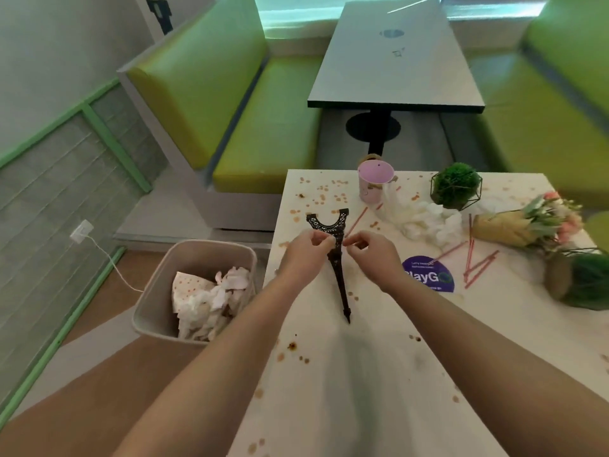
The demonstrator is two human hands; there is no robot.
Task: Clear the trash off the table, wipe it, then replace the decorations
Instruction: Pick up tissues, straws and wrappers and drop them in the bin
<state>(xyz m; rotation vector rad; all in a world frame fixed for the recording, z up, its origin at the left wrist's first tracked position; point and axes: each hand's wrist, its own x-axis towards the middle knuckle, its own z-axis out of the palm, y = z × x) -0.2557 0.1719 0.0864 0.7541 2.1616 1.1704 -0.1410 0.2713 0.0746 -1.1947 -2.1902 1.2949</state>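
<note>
A dark Eiffel Tower model (339, 275) lies on the stained white table (379, 374), its base pointing away from me. My left hand (303, 255) grips its middle from the left. My right hand (374, 255) pinches it from the right with curled fingers. Crumpled white tissues (425, 219) lie behind my hands. Several red straws (474, 262) are scattered to the right. A pink cup (374, 181) stands at the far edge. A round green plant in a wire frame (456, 186), a paper-wrapped flower bouquet (524, 224) and a toppled grass pot (580, 280) sit on the right.
A beige bin (158, 291) with crumpled paper stands on the floor left of the table. A purple round sticker (428, 275) is on the tabletop. Green bench seats (263, 127) and a grey table (395, 61) lie beyond. A white cable (108, 258) runs from a wall socket.
</note>
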